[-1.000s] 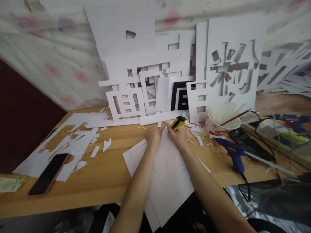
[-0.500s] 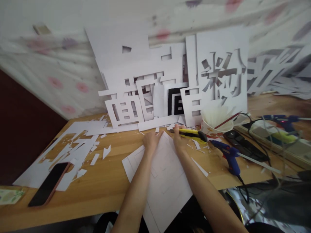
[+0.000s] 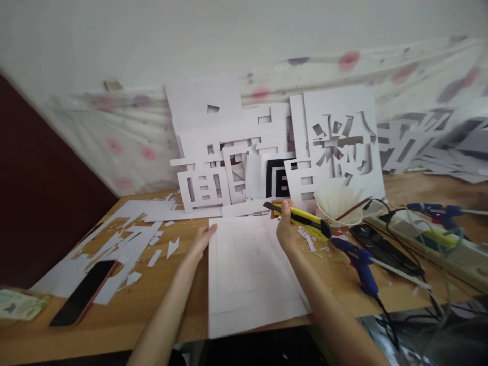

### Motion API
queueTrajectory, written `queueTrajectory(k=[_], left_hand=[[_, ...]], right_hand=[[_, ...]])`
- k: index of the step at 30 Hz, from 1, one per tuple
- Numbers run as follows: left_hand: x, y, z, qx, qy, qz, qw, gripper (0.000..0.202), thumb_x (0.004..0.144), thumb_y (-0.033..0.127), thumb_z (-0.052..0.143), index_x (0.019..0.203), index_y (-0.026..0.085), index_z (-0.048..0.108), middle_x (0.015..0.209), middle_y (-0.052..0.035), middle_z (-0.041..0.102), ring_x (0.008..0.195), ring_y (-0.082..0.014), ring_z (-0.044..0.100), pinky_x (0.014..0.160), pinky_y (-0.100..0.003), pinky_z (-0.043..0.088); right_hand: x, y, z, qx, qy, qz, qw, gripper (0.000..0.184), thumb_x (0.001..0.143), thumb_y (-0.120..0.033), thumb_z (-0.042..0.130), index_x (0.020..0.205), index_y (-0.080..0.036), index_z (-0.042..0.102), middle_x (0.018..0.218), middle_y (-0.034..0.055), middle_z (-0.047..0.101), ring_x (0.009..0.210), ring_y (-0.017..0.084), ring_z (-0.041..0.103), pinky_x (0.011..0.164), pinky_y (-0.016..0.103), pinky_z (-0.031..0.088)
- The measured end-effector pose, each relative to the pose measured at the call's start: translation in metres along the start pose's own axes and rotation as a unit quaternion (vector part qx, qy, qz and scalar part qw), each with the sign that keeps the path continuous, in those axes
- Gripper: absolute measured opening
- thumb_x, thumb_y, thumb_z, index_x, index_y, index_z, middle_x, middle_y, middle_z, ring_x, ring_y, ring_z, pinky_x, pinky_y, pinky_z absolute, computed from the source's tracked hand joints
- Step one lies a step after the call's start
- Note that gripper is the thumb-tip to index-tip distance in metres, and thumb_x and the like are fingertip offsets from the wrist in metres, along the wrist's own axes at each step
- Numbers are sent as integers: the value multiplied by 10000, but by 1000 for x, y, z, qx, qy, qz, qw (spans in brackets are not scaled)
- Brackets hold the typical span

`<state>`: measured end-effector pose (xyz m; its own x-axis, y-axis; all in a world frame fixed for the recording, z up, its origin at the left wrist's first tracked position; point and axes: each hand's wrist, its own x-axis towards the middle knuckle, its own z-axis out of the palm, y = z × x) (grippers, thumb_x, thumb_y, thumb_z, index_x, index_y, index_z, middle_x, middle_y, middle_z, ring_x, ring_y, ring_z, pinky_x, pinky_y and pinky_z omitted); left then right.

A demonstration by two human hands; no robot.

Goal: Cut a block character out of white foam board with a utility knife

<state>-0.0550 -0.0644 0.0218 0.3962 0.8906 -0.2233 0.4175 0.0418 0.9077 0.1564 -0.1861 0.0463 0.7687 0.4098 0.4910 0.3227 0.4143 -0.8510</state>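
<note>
A white foam-board-like sheet [image 3: 253,284] with faint pencilled lines lies flat, its lower edge at the table's front. My left hand [image 3: 200,241] grips the sheet's upper left edge, thumb on top, the other fingers partly hidden. Near the upper right corner, my right hand [image 3: 286,231] is closed around a yellow and black utility knife [image 3: 305,218]. The knife's tip points left, over the sheet's far edge. Behind stand white boards with cut-out character shapes, among them a board [image 3: 343,152] at right.
Cut sheets [image 3: 129,216] and scraps cover the table's left, beside a phone [image 3: 84,292]. To the right are a paper cup [image 3: 339,208] of translucent sticks, a blue glue gun [image 3: 358,262], another glue gun [image 3: 438,213], a black case [image 3: 385,249] and trailing cables.
The sheet has turned from slanted to nearly square with the table and moved farther onto it. My left hand has shifted left and down to its side edge; my right keeps the knife.
</note>
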Motion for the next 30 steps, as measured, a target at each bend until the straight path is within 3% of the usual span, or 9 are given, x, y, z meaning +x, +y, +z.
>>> queueTrajectory(k=[3, 6, 8, 10, 11, 14, 19, 24, 30], left_hand=[[-25, -21, -15, -13, -98, -54, 994, 545, 579, 628, 841, 811, 164, 672, 789, -73, 742, 701, -207, 679, 625, -299, 518], [-36, -30, -29, 100, -192, -91, 972, 396, 682, 499, 825, 839, 166, 678, 789, -68, 746, 630, -178, 665, 588, -274, 486], [-32, -27, -36, 246, -96, -58, 963, 275, 818, 441, 723, 841, 171, 679, 816, -93, 752, 680, -199, 675, 605, -281, 459], [-23, -20, -36, 363, 33, 15, 931, 233, 889, 404, 657, 880, 175, 698, 936, -125, 766, 841, -239, 694, 679, -302, 447], [-17, -16, -32, 395, 59, 49, 916, 269, 933, 418, 602, 882, 176, 709, 957, -133, 766, 890, -252, 693, 706, -313, 441], [-2, -6, -12, 437, 46, 125, 890, 484, 1044, 423, 373, 868, 171, 748, 982, -141, 765, 922, -248, 690, 746, -327, 434], [7, -8, 19, 440, 12, 132, 888, 591, 1060, 442, 297, 949, 143, 795, 1064, -173, 763, 943, -270, 698, 761, -344, 442], [9, -15, 17, 449, -9, 115, 886, 700, 1047, 525, 234, 908, 164, 818, 915, -169, 778, 844, -289, 711, 683, -357, 414], [18, -25, 15, 417, -32, 133, 899, 662, 988, 622, 357, 743, 199, 803, 741, -113, 748, 701, -246, 656, 607, -339, 332]], right_hand=[[-6, 4, 11, 0, -56, 7, 998, 471, 940, -653, 446, 820, -233, 622, 552, -54, 512, 526, 137, 516, 582, 278, 433], [-19, 7, 21, -14, -123, 20, 992, 483, 927, -667, 475, 821, -232, 654, 543, -50, 528, 535, 140, 542, 597, 282, 443], [-30, 7, 26, -35, -161, 30, 986, 438, 922, -639, 526, 844, -232, 667, 572, -42, 571, 584, 150, 587, 628, 286, 463], [-42, 6, 30, -56, -197, 44, 978, 357, 911, -580, 595, 859, -232, 654, 621, -34, 624, 634, 158, 626, 660, 292, 486], [-49, 6, 32, -65, -212, 53, 974, 320, 899, -549, 632, 858, -231, 644, 648, -29, 647, 649, 161, 638, 673, 298, 498], [-69, 12, 36, -77, -235, 75, 966, 275, 875, -498, 677, 843, -231, 617, 732, -6, 700, 689, 175, 663, 698, 322, 527], [-95, 37, 38, -106, -228, 106, 962, 226, 891, -460, 655, 854, -240, 616, 847, 29, 747, 796, 205, 709, 771, 360, 554], [-101, 45, 36, -162, -238, 118, 951, 203, 880, -447, 670, 858, -252, 619, 844, 22, 745, 772, 199, 689, 744, 349, 531], [-101, 33, 38, -248, -270, 44, 929, 154, 864, -405, 676, 836, -255, 657, 795, 16, 717, 784, 207, 636, 775, 378, 517]])
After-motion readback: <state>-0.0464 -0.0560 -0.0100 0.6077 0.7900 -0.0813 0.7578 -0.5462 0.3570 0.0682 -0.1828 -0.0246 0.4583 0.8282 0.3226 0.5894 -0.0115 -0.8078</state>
